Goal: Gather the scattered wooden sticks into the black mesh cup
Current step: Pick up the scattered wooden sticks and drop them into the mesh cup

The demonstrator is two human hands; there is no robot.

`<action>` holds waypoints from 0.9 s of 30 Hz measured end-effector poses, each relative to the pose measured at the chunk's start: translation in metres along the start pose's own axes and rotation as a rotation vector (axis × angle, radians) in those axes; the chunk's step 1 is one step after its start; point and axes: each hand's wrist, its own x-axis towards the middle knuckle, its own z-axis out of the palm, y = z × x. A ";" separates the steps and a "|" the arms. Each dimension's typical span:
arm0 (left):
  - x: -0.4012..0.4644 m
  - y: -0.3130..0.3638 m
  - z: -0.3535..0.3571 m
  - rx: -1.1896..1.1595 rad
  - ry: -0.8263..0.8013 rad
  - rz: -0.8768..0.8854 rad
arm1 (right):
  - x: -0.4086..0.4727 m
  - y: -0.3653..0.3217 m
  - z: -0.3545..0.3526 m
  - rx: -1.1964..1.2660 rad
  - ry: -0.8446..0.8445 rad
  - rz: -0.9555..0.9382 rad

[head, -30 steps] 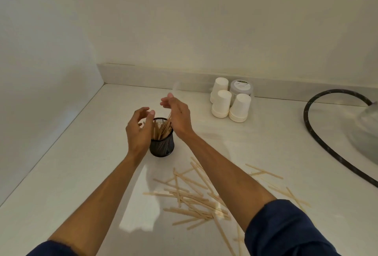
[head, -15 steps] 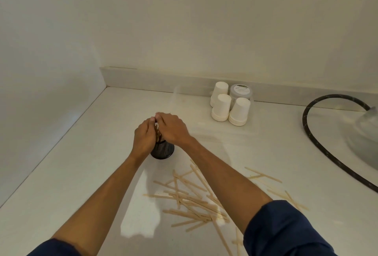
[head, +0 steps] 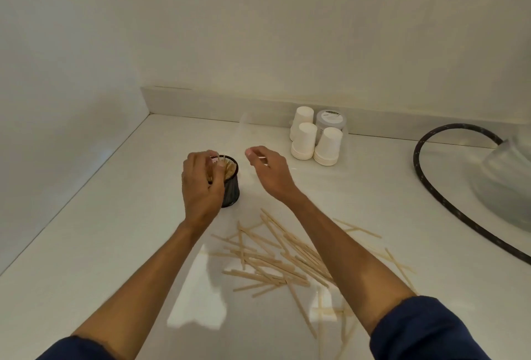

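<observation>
Nearest the camera, two dark blue sleeves [head: 431, 328] are seen at the lower edge, with bare forearms extended over a pale, smooth worktop [head: 86, 244]. Between and beneath the forearms a loose heap of wooden sticks [head: 273, 259] is spread flat on the surface: thin, straight, pale strips, crossed over one another, with a few strays lying off to the right. A large share of the task is judged to be outstanding on this evidence.

Further on, the black mesh cup [head: 231, 187] is stood upright on the worktop, a small round container of perforated metal, with stick ends showing at its mouth. The left hand [head: 201, 187] is held against the cup's near side, its fingers curled at the rim around the sticks standing there, presumably to steady and settle them; the exact contact is partly hidden by the hand itself. The right hand [head: 270, 172] is held apart, just right of the cup, fingers bent; a thin pale sliver appears at its fingertips, but whether a stick is pinched cannot be told.

Beyond, stacks of white paper cups [head: 316, 141] are grouped around a grey-lidded jar [head: 331, 119] by the back upstand. A black hose [head: 425, 181] is curved along the right, beside a blurred translucent object.
</observation>
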 end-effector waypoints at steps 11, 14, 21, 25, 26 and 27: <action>-0.103 0.014 0.003 0.057 -0.714 0.166 | -0.098 0.050 -0.072 -0.405 -0.170 0.119; -0.123 0.014 0.007 0.180 -0.875 0.208 | -0.121 0.059 -0.092 -0.618 -0.251 0.120; -0.147 0.028 0.024 0.316 -0.948 0.375 | -0.165 0.074 -0.133 -0.965 -0.221 0.148; -0.147 0.033 0.035 0.441 -0.980 0.411 | -0.180 0.078 -0.133 -0.871 -0.362 0.182; -0.147 0.034 0.036 0.446 -0.967 0.422 | -0.182 0.079 -0.131 -0.833 -0.357 0.159; -0.148 0.036 0.037 0.440 -0.943 0.441 | -0.183 0.079 -0.129 -0.789 -0.344 0.138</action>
